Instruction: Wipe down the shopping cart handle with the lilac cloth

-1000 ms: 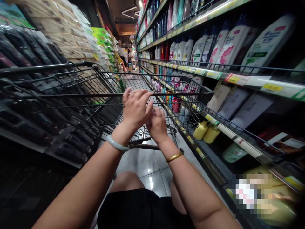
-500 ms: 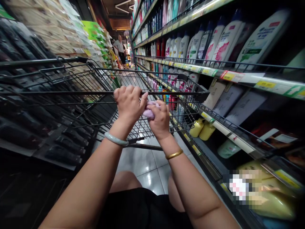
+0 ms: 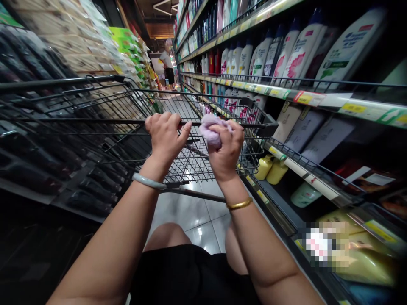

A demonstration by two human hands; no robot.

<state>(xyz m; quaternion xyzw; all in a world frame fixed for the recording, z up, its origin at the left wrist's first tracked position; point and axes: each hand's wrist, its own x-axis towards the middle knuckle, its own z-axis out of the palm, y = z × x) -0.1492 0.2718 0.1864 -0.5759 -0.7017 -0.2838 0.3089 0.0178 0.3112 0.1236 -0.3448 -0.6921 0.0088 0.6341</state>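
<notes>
A black wire shopping cart (image 3: 203, 169) stands in front of me, its long bar (image 3: 104, 123) running across my view. My left hand (image 3: 167, 137), with a pale bangle (image 3: 149, 181) on the wrist, has its fingers wrapped over that bar. Close beside it, my right hand (image 3: 227, 148) is closed around a crumpled lilac cloth (image 3: 210, 129). The cloth presses against the bar and hides part of it. A gold bracelet (image 3: 239, 204) circles my right wrist. Between the two hands a short stretch of bar shows.
Shelves with shampoo bottles (image 3: 303, 53) and boxes (image 3: 308, 131) line the right side, near the cart. Dark packaged goods (image 3: 41, 148) and stacked tan packs (image 3: 70, 38) flank the left. A person (image 3: 168, 65) stands far down the tiled aisle (image 3: 193, 207).
My right hand has slid right along the bar with the cloth, opening a gap from my left hand. My left hand has shifted slightly left. The distant person has moved right.
</notes>
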